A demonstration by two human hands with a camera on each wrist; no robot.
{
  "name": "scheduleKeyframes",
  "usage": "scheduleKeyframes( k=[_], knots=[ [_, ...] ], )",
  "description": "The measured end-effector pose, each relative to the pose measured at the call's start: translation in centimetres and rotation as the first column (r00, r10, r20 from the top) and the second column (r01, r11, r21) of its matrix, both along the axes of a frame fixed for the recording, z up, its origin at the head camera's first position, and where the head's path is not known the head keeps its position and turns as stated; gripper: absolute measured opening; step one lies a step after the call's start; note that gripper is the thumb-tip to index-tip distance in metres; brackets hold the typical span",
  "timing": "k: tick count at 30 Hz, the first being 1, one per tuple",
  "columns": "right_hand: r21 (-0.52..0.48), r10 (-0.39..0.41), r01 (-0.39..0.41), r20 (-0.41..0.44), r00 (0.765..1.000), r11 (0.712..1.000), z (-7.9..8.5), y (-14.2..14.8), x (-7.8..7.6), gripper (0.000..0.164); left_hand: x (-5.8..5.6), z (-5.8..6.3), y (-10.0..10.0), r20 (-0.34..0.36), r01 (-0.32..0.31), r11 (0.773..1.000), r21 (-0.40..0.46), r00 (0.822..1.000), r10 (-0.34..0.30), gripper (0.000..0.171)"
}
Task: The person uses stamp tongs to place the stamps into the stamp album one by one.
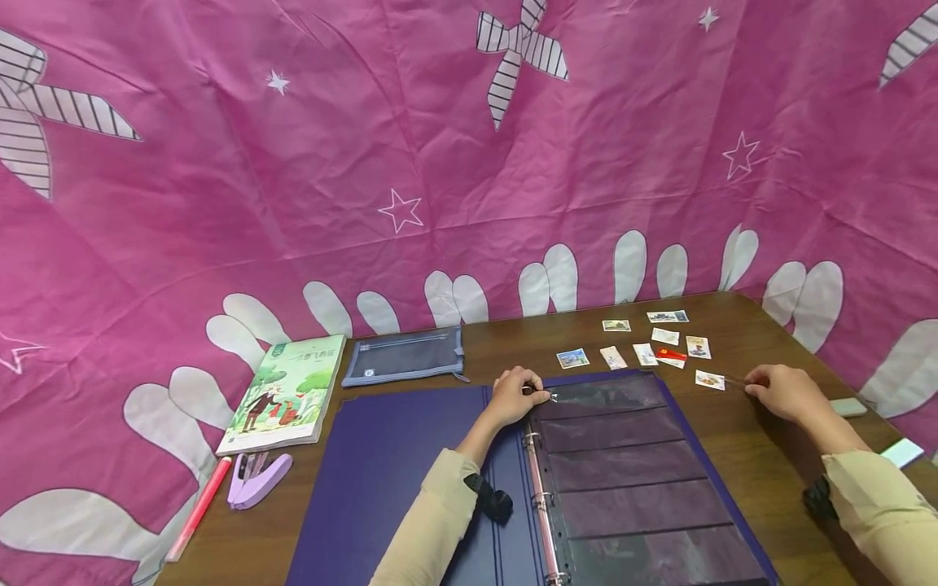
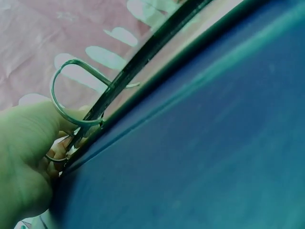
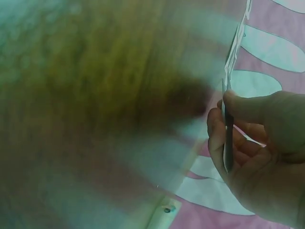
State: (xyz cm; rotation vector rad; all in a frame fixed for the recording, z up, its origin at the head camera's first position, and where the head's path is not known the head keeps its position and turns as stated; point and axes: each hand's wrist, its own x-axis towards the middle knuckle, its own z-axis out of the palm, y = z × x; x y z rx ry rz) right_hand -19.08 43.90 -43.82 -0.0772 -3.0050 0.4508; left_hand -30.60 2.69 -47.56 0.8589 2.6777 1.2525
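1. Purple, the album (image 1: pixel 392 472) lies spread on the brown table (image 1: pixel 769 472) in the head view; its dark page (image 1: pixel 645 470), crossed by pocket strips, is at the right, beside the metal rings (image 1: pixel 542 497).
2. There the left hand (image 1: pixel 515 395), fingers curled, pinches the page at its upper corner, next to the rings.
3. The right hand (image 1: pixel 787 395) grips tweezers (image 1: pixel 735 383), whose tip meets a stamp (image 1: pixel 709 380) on the table, right of the album.
4. Beyond that stamp lie more stamps (image 1: pixel 572 358), scattered behind the album's upper edge.
5. Left of the album are a book (image 1: pixel 286 399), a lilac stapler (image 1: pixel 258 484) and a red marker (image 1: pixel 199 509); a pouch (image 1: pixel 403 358) lies behind it, before a pink cloth (image 1: pixel 330 163).
6. In the left wrist view, a ring stands over the page's edge, the left hand just beside it; the blue-looking cover fills the right side.
7. In the right wrist view, thumb and fingers clasp the tweezers; the table is blurred.
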Motion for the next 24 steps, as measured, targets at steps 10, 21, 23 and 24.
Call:
scheduleKeyframes(
  k=[10, 21, 23, 24],
  knots=[
    [-0.015, -0.016, 0.016, 0.031, 0.999, 1.0, 0.3, -0.6, 0.3, 0.021, -0.1, -0.5, -0.1, -0.036, -0.02, 1.0, 0.017, 0.999, 0.021, 0.013],
    [0.002, -0.066, 0.066, 0.06, 0.996, 0.998, 0.7, -0.9, -0.3, 0.018, -0.1, -0.2, -0.4, -0.045, -0.039, 0.999, 0.036, 0.998, 0.04, 0.014],
    [0.0, -0.075, 0.075, 0.046, 0.996, 0.997, 0.8, -1.1, -0.4, 0.019, -0.1, -0.3, -0.3, -0.054, -0.043, 0.998, 0.036, 0.998, 0.044, 0.014],
    [-0.007, -0.077, 0.077, 0.037, 0.996, 0.997, 0.9, -1.3, -0.3, 0.02, -0.1, -0.3, -0.3, -0.053, -0.043, 0.998, 0.036, 0.998, 0.044, 0.014]
  ],
)
